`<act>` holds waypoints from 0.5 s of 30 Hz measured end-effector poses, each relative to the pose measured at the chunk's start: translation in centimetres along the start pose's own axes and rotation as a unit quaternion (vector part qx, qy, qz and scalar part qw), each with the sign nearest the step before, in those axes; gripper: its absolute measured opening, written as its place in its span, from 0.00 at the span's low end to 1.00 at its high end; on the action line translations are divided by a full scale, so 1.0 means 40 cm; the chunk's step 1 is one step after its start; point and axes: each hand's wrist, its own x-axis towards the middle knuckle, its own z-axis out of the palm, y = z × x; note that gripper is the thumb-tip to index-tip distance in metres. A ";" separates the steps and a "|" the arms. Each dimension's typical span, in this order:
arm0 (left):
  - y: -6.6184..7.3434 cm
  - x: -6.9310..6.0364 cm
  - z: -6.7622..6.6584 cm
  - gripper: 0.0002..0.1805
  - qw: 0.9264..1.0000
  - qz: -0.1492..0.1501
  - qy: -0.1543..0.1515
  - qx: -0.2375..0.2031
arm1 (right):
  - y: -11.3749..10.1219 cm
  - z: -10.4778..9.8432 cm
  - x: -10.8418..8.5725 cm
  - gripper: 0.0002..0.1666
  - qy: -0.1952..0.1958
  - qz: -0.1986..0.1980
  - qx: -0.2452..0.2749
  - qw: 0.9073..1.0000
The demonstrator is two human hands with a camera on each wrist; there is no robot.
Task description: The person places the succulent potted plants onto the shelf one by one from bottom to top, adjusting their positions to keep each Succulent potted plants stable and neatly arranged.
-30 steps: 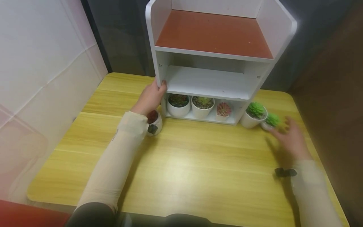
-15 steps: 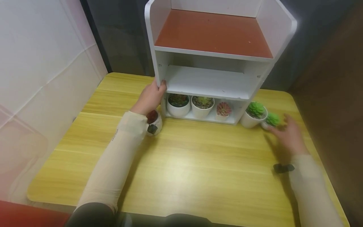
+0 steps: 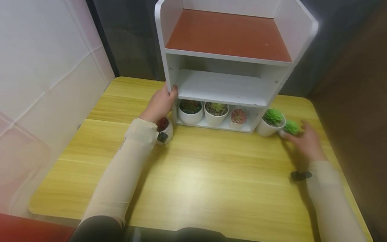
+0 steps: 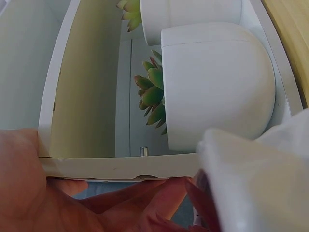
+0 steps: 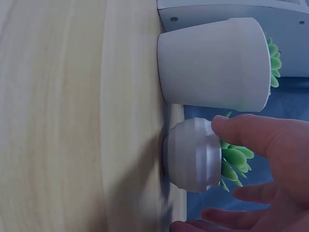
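My left hand grips the left side panel of the white shelf; in the left wrist view the thumb and fingers of the hand lie on both sides of the panel edge. On the right, my right hand is at a small ribbed pot with a green succulent. Its thumb lies at the pot's rim, while the other fingers, loosely bent, are spread beside the pot. A larger white pot with a green plant stands between that pot and the shelf.
Three potted plants stand on the bottom shelf: a dark green one, a yellow-green one and a pink one. A pot with a red plant stands left of the shelf, partly behind my left wrist, on the yellow wooden table.
My right hand has moved slightly forward and left, closer around the small pot. My left hand has stayed on the shelf panel, and the pots stand where they were.
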 end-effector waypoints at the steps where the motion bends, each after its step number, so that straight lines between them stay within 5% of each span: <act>1: 0.001 0.000 0.000 0.40 1.000 0.000 0.000 -0.001 | -0.002 0.000 0.001 0.66 -0.001 0.000 -0.001 1.000; 15: -0.002 0.001 0.001 0.40 1.000 0.012 0.006 0.002 | -0.007 0.010 0.016 0.61 -0.012 -0.009 -0.014 1.000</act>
